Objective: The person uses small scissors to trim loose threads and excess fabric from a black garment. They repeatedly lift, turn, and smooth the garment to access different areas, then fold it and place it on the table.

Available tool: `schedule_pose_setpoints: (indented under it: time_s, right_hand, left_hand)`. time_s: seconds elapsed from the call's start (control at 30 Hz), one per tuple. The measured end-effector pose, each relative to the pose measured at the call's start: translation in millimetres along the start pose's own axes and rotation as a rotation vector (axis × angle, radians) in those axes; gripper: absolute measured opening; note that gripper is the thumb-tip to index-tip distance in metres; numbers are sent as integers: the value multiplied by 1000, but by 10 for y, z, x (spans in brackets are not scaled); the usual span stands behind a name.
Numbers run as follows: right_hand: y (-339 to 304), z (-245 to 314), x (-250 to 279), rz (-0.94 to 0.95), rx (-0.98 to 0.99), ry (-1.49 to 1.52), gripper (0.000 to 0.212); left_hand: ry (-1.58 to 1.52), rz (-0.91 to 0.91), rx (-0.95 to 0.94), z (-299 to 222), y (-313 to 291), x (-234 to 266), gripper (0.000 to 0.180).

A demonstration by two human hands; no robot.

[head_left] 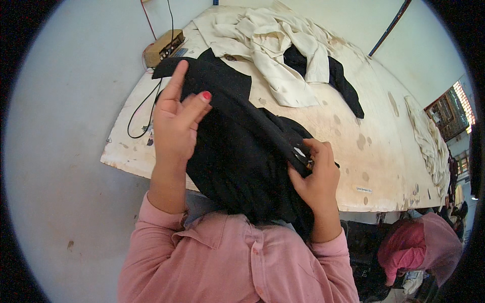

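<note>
A black garment (pixel 237 156) hangs over the near edge of the table and down against my front. Its long folded band runs from the upper left toward my right hand (pixel 319 174). That hand is closed on the band's right end, thumb on the near side, beside a small white label (pixel 299 151). My left hand (pixel 174 126) is at the garment's left side, its index finger stretched upward and its thumb apart; the other fingers are bent and partly hidden. No cloth is visibly pinched in it.
Cream cloth (pixel 273 45) lies heaped on the stained table (pixel 353 166), with a black piece (pixel 343 83) partly beneath it. A brown box with cables (pixel 164 48) stands at the far left. More cream fabric (pixel 429 146) drapes at the right edge. A person in pink (pixel 419 247) bends at lower right.
</note>
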State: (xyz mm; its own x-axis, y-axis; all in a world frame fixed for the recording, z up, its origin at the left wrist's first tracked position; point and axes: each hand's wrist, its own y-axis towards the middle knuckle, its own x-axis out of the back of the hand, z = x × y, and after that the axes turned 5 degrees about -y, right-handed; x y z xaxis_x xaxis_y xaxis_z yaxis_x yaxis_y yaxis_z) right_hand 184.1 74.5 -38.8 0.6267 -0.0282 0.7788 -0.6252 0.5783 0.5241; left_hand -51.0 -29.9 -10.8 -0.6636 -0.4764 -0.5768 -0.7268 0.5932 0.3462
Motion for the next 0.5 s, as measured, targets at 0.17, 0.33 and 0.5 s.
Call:
schedule_pose_setpoints:
  time_s: [0.17,0.33,0.5]
  right_hand:
    - [-127,-111,74,124,-202,-129,58]
    - [591,-793,587,-613,-199,-438,46]
    - [787,-701,733,-193,-110,-135,39]
  left_hand:
    - [-9,-21,-84,-50,261,204,63]
    - [39,109,-244,-262,382,-56,62]
    - [2,27,-377,-378,460,55,64]
